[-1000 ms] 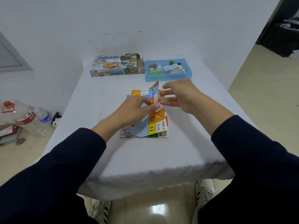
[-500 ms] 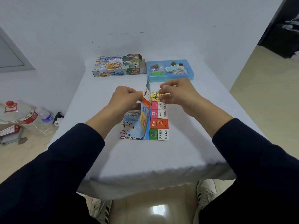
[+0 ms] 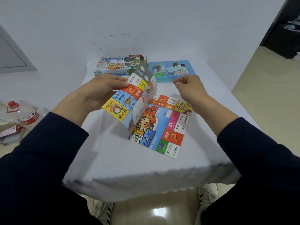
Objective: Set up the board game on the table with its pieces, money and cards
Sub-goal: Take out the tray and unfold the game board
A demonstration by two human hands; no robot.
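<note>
A colourful folded paper game board [image 3: 168, 127] lies partly opened in the middle of the white table [image 3: 129, 163]. Its right part rests flat, while its left flap stands lifted and curled. My left hand [image 3: 97, 93] grips that raised flap by its upper left edge. Just above the board's far right corner hovers my right hand [image 3: 190, 88], fingers loosely curled and holding nothing. At the back of the table stand the printed game box [image 3: 116, 65] and a blue tray [image 3: 190, 67] with play money, cards and small pieces.
The table stands against a white wall. On the floor to the left are large plastic water bottles [image 3: 22, 114] and some flat items. My shoes show below the table's front edge. A dark doorway opens at the far right.
My left hand has pulled the board's left flap up and to the left, unfolding it wider. My right hand has let go of the board and lifted off.
</note>
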